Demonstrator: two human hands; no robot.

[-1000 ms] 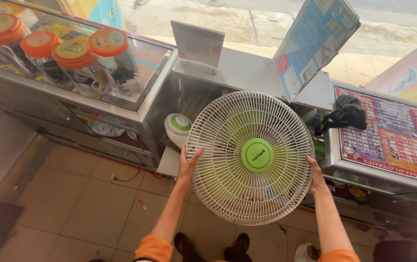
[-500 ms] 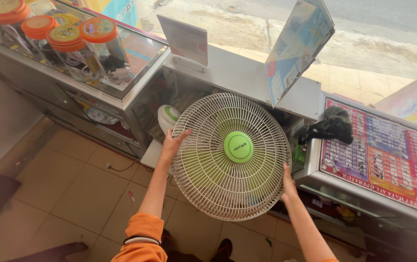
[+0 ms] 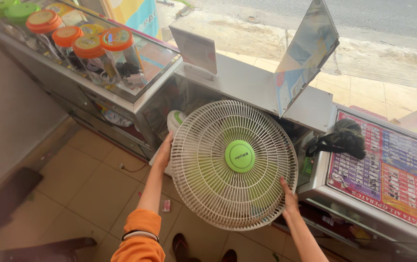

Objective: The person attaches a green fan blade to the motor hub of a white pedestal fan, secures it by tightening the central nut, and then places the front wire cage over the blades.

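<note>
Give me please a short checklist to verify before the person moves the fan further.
1. Left hand on the rim of the fan: ok, it grips the left edge.
2. Right hand on the rim: ok, it grips the lower right edge.
3. Grille intact, green hub centred: ok.
4. Room on the right: not ok, the fan sits close to the counter and the black bag.
5. Power cord free: cannot tell, it is hidden.
6. Floor underfoot: not ok, small litter lies there.

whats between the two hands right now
In the head view, the round white fan grille with its green centre cap fills the stretch between the left hand and the right hand, each on the rim.
</note>
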